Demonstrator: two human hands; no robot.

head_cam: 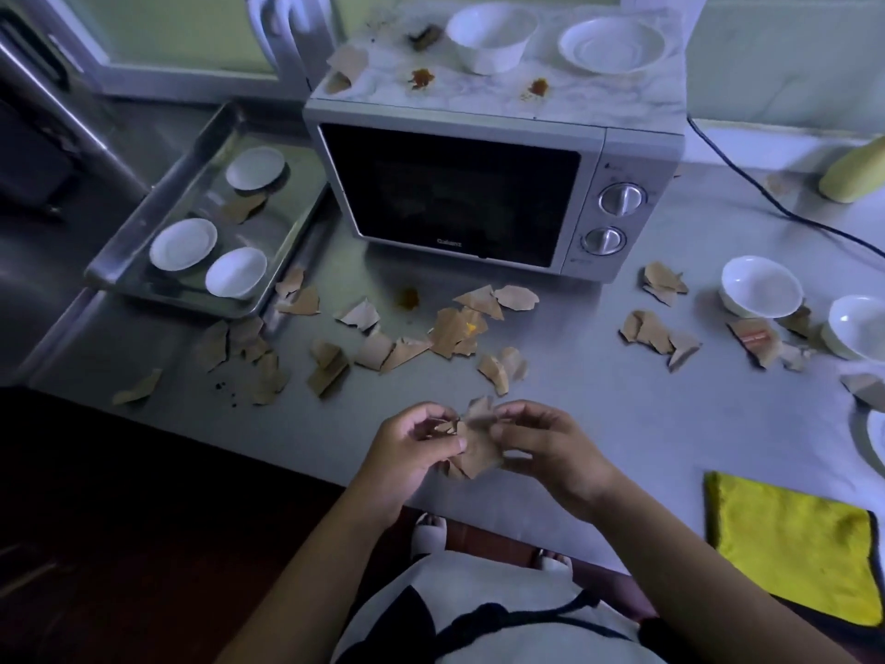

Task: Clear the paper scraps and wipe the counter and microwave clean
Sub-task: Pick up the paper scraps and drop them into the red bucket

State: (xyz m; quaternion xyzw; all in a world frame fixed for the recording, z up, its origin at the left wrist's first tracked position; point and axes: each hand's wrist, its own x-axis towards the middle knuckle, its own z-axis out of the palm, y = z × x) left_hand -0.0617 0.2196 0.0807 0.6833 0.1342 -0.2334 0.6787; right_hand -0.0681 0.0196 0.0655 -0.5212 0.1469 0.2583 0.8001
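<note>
Grey steel surface [598, 424] is carrying the microwave [459, 194] at its back, and everything else is sitting around that microwave. You are holding both hands low in front of it, over the near edge. Your left grip [412, 443] is curling round a bunch [476, 448] of torn brown paper, thumb and fingers pinching it. Your right grip [541, 448] is pinching the same bunch from the other side, so the two are meeting on the paper.

Loose scraps [455, 333] are lying scattered in front of the microwave, spreading out to its front left and front right. Two more are sitting on the left end of its top, and one is lying in the tray [143, 218] to its left, among three white saucers [184, 250]. Brown stains [422, 79] are showing on the microwave's top, beside two white bowls [491, 38], and a brown spot [408, 298] is marking the surface just in front of the door. Further white bowls are standing to the right of the microwave, with scraps touching them. Far to its front right, a yellow cloth [790, 539] is lying flat at the near edge.
</note>
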